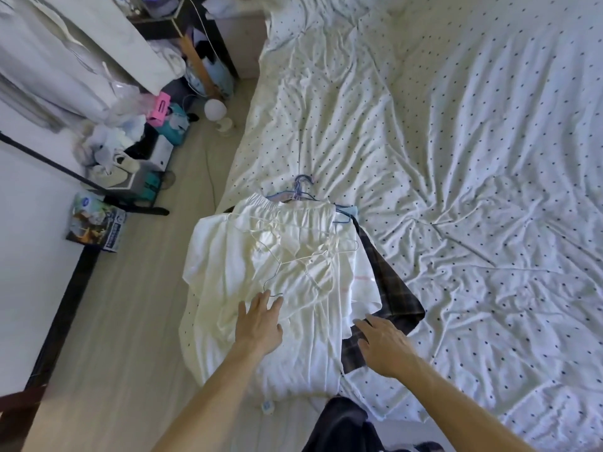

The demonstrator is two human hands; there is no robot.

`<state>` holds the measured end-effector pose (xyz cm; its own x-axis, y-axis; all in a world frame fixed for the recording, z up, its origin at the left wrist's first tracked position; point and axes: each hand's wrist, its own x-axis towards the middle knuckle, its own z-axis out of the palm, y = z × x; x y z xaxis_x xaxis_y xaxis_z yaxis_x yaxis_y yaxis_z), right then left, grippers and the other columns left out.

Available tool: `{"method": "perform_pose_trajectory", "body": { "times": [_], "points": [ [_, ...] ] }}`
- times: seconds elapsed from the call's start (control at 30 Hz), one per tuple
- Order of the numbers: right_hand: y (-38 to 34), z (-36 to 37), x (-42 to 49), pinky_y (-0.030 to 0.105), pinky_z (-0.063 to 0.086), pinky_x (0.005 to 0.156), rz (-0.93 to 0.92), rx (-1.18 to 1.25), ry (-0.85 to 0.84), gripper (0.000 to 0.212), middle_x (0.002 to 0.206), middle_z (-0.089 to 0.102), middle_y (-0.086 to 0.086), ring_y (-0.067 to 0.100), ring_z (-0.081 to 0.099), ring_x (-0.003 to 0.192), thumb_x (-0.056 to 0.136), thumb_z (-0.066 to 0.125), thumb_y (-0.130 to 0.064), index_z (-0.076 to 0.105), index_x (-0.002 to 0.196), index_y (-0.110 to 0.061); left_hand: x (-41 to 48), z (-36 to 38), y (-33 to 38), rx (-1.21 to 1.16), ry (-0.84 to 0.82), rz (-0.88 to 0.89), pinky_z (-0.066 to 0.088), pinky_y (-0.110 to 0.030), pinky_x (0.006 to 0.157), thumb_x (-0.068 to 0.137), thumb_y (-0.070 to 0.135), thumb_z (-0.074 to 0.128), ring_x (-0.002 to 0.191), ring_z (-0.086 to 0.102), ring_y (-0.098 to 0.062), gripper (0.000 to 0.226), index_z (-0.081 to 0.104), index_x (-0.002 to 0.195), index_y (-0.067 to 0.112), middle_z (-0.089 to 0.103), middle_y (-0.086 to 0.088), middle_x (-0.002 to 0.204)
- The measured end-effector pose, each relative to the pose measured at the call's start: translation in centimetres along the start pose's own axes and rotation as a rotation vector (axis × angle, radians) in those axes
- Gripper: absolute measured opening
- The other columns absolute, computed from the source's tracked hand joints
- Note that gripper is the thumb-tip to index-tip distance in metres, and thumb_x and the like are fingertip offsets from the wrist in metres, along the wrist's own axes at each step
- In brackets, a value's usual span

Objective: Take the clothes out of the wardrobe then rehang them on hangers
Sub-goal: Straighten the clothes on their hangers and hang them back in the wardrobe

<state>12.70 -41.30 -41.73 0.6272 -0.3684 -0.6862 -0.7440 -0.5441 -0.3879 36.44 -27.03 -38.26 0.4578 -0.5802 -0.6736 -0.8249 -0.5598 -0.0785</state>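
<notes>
A pile of white clothes (287, 265) lies on the near corner of the bed (456, 158), hanging over its edge. Two thin white wire hangers (303, 256) lie on top of the pile. Blue hangers (303, 190) stick out at the pile's far end. A dark plaid garment (391, 295) lies under the pile on the right. My left hand (259, 321) reaches with straight fingers to the hook of the nearer hanger and touches it. My right hand (381, 345) rests spread on the plaid garment at the white cloth's edge.
The floor (137, 321) runs along the left of the bed. A black rack bar (65, 171), a printed box (94, 223), shoes, bags and a round white lamp (215, 109) crowd the far left. Dark cloth (339, 425) hangs below me.
</notes>
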Motion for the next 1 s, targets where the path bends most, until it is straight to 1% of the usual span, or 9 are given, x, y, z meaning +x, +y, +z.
{"method": "perform_pose_trajectory", "body": {
  "times": [0.13,0.23,0.37,0.43,0.57,0.67,0.73,0.87,1.0],
  "points": [
    [-2.4,-0.5,5.4,0.041,0.031,0.117,0.059,-0.010,-0.009,0.067,0.167,-0.010,-0.001,0.023,0.011,0.152,0.103,0.037,-0.041,0.000,0.159,-0.032,4.2,-0.7,-2.1,0.095,0.091,0.096,0.012,-0.052,0.122,0.097,0.021,0.052,0.153,0.005,-0.022,0.071,0.015,0.157,0.026,-0.003,-0.004,0.166],
    [-3.5,-0.6,8.6,0.048,0.023,0.120,0.071,-0.057,0.010,0.076,0.162,-0.030,0.003,0.028,0.000,0.154,0.102,0.038,-0.044,-0.017,0.155,-0.038,7.1,-0.5,-3.5,0.227,0.135,0.222,0.003,-0.056,0.122,0.098,0.018,0.049,0.154,-0.004,-0.025,0.066,0.018,0.156,0.024,-0.019,-0.005,0.166],
    [-4.2,-0.5,11.7,0.055,0.011,0.121,0.107,-0.045,-0.030,0.078,0.156,-0.041,-0.001,0.035,-0.009,0.153,0.101,0.038,-0.050,-0.023,0.150,-0.045,10.5,-0.5,-4.7,0.357,0.111,0.332,-0.007,-0.058,0.119,0.095,0.013,0.050,0.151,-0.022,-0.023,0.036,0.053,0.130,0.021,-0.023,-0.006,0.164],
    [-4.1,-0.4,12.6,0.055,0.010,0.122,0.115,-0.033,-0.053,0.078,0.156,-0.040,-0.003,0.036,-0.009,0.152,0.101,0.038,-0.050,-0.022,0.150,-0.046,11.3,-0.8,-5.0,0.368,0.099,0.361,-0.009,-0.057,0.119,0.093,0.010,0.051,0.152,-0.019,-0.022,0.026,0.062,0.115,0.018,-0.019,-0.006,0.165],
    [-3.7,-0.6,13.1,0.055,0.014,0.121,0.135,-0.023,-0.113,0.076,0.160,-0.033,-0.004,0.032,-0.005,0.153,0.101,0.039,-0.052,-0.017,0.152,-0.047,11.3,-2.0,-5.8,0.249,0.092,0.480,-0.005,-0.048,0.122,0.100,0.029,0.045,0.154,-0.006,-0.016,0.026,0.066,0.112,0.018,0.001,-0.002,0.168],
    [-3.9,-1.9,12.3,0.052,0.027,0.118,0.118,0.039,-0.099,0.075,0.166,-0.018,-0.001,0.031,0.014,0.152,0.099,0.041,-0.055,-0.007,0.155,-0.043,9.9,-5.3,-4.7,-0.019,0.108,0.532,0.021,-0.040,0.120,0.101,0.043,0.049,0.150,0.023,-0.013,0.032,0.073,0.102,0.022,0.027,0.000,0.163],
    [-4.2,-2.8,11.1,0.050,0.037,0.112,0.121,0.122,-0.039,0.079,0.167,-0.002,0.001,0.032,0.030,0.146,0.098,0.044,-0.057,-0.006,0.157,-0.038,8.7,-8.3,-3.4,-0.189,0.174,0.563,0.040,-0.029,0.105,0.097,0.047,0.058,0.137,0.046,-0.010,0.032,0.078,0.092,0.023,0.053,-0.002,0.147],
    [-5.1,-4.9,7.7,0.037,0.051,0.087,0.085,0.445,0.246,0.088,0.150,0.040,0.009,0.024,0.062,0.113,0.094,0.054,-0.056,-0.009,0.155,-0.044,5.6,-15.5,0.2,-0.448,0.161,0.489,0.054,-0.024,0.085,0.083,0.072,0.054,0.101,0.067,-0.004,0.048,0.079,0.097,0.034,0.075,0.013,0.105],
    [-5.2,-7.0,2.6,0.023,0.046,0.081,0.007,0.596,0.471,0.076,0.123,0.061,-0.001,0.002,0.064,0.081,0.093,0.059,-0.053,0.013,0.153,-0.050,1.2,-21.7,5.3,-0.674,0.140,0.603,0.048,-0.008,0.077,0.075,0.075,0.060,0.086,0.068,0.010,0.034,0.075,0.088,0.048,0.074,0.024,0.086]
  ]
}}
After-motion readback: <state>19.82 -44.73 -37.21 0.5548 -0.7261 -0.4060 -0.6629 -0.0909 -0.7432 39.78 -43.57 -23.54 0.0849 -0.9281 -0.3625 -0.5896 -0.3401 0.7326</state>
